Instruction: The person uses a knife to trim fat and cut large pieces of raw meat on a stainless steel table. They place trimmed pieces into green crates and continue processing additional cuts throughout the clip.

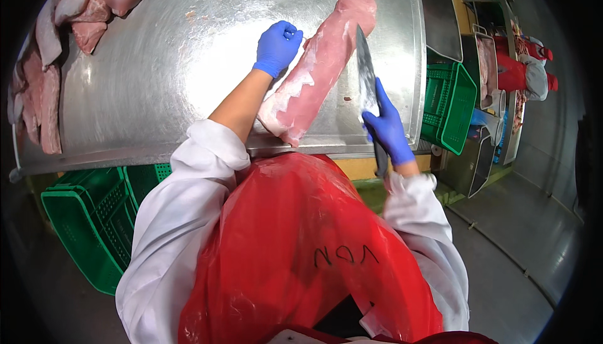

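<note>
A long pink boneless loin [324, 74] with white fat patches lies diagonally on the steel table [157, 55]. Beside its left edge is my left hand [278, 50], in a blue glove, its fingers curled closed; whether they hold anything I cannot make out. My right hand [387, 130], also gloved in blue, grips a large knife [367, 74] by its black handle, with the blade pointing away from me along the right side of the loin, its tip over the meat near the far end.
Several meat pieces [88, 11] lie at the table's left. Green crates stand below on the left [85, 231] and at the right [449, 105]. Beyond are steel bins [443, 11] and a co-worker in a red apron [512, 67] at another meat-laden table.
</note>
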The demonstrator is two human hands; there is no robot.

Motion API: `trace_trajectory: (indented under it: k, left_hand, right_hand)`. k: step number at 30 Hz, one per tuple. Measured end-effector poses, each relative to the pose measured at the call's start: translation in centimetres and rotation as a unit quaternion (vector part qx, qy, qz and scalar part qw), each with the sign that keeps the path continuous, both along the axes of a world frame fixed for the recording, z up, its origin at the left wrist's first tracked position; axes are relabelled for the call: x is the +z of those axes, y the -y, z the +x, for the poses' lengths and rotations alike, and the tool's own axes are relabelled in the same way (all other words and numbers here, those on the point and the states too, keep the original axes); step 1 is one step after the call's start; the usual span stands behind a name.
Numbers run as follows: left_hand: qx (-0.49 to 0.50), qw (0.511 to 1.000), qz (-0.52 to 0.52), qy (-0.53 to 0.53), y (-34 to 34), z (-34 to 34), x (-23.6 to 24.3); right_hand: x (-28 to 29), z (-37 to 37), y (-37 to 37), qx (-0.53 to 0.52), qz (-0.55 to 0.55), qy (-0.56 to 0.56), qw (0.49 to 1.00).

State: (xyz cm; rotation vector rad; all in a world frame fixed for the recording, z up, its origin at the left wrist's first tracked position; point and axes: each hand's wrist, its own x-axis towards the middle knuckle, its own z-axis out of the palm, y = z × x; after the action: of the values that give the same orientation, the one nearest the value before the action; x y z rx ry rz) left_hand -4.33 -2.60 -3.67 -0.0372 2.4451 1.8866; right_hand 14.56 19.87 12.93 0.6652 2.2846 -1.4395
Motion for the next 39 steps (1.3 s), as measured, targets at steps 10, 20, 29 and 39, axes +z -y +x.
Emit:
trace_trajectory:
  k: [10, 20, 29, 39]
  left_hand:
    - [0.100, 0.993, -0.026, -0.063, 7.1, -1.4, 1.3]
    - [-0.018, 0.999, -0.047, 0.008, 2.5, 3.0, 0.6]
    - [-0.201, 0.936, -0.274, 0.088, -3.1, 2.6, 0.2]
    - [-0.160, 0.959, -0.199, 0.123, -1.6, 2.2, -3.2]
  right_hand:
    - [-7.0, -6.0, 5.3, 0.082, 0.052, 0.012, 0.995]
    - [3.1, 5.1, -4.0, 0.063, -0.136, 0.099, 0.984]
    - [-8.0, -5.9, 1.3, 0.025, -0.066, -0.120, 0.990]
    - [-7.7, -3.0, 0.4, 0.277, 0.024, -0.017, 0.960]
